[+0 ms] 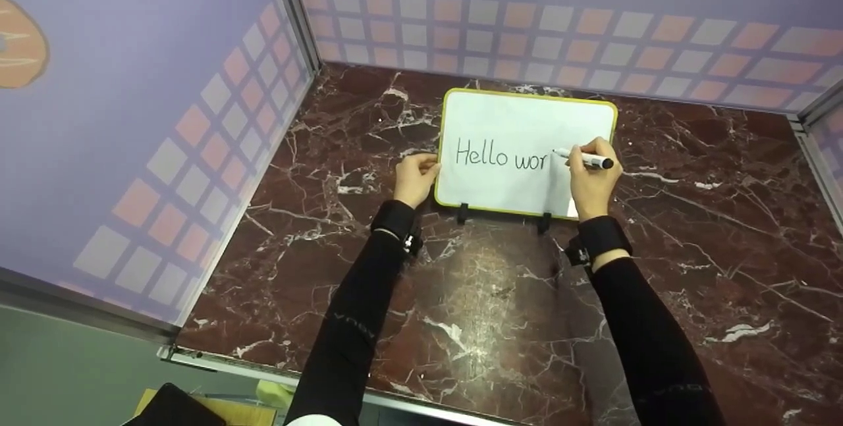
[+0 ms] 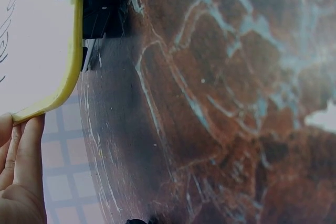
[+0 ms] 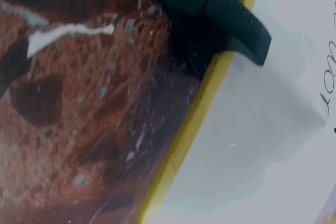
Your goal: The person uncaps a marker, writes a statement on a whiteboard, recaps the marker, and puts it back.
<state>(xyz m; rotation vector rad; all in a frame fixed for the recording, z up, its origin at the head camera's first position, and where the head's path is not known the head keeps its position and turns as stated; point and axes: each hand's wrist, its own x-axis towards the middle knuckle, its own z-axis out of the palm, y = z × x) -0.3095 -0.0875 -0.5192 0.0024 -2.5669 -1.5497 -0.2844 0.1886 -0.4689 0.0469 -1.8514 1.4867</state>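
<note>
From the head view, I see the right hand (image 1: 595, 179), fingers clamped on a marker (image 1: 588, 159), long axis nearly level, tip leftward at the whiteboard (image 1: 520, 126) (it reads "Hello wor"). My left wrist view shows the left hand (image 2: 23, 177) pinching the yellow rim (image 2: 74, 61); my right, a black clip (image 3: 239, 24) over that rim.

On my feed I read "Hello wor" (image 1: 502, 155), black handwriting on the whiteboard (image 1: 514, 120) between the left hand (image 1: 415, 179) and the right hand (image 1: 595, 179), the "r" nearest the right. Behind each hand I see pale lettering (image 1: 353, 325) on the black left sleeve (image 1: 339, 353) and right sleeve (image 1: 652, 334), too faint for me to make out.
</note>
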